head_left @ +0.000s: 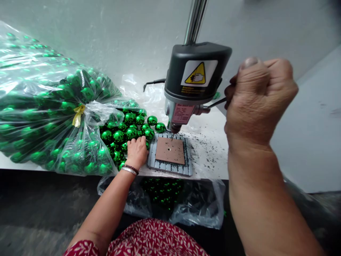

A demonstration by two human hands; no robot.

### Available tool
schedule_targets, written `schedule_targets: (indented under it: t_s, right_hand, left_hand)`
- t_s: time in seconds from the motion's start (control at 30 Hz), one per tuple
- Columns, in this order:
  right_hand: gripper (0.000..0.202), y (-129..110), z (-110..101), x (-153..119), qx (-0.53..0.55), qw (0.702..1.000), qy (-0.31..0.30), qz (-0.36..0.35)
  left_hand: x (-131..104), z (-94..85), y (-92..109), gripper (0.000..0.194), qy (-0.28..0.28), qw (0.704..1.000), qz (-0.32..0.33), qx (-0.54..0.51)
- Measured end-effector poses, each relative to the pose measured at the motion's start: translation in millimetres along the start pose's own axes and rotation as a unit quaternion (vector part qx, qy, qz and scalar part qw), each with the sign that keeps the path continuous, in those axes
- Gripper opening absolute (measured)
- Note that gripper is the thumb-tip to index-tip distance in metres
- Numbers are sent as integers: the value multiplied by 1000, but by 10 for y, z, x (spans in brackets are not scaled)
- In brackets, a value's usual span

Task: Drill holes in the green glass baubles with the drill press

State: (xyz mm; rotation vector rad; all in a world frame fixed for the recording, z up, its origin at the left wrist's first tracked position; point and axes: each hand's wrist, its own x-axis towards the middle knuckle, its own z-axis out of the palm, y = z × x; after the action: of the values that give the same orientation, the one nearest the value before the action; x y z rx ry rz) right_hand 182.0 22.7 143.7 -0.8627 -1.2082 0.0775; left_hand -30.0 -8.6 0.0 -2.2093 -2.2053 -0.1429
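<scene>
My right hand is closed in a fist around the feed lever of a small bench drill press. The thin drill bit points down at a brown square board with a hole in it. This board lies on the grooved metal base, with no ball on it. At the left of the base, my left hand has its fingers curled down at the pile of shiny green balls. One green ball shows beside its fingers; the fingertips are hidden.
A large clear bag of green balls, tied with a yellow strip, fills the table's left. Dark shavings litter the white tabletop. Below the front edge hangs an open plastic bag with green balls inside.
</scene>
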Motion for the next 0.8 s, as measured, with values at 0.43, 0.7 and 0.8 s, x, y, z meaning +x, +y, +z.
schedule_targets:
  t_s: [0.43, 0.7, 0.8]
  right_hand:
    - [39, -67, 12, -45, -7, 1000, -3, 5]
    - [34, -112, 10, -37, -12, 1000, -9, -2]
    - [32, -120, 13, -32, -7, 1000, -10, 2]
  left_hand:
    - [-57, -102, 100, 56, 26, 886, -9, -464]
    - [64, 2, 313, 58, -17, 857, 3, -514]
    - [108, 46, 385, 54, -29, 862, -8, -505]
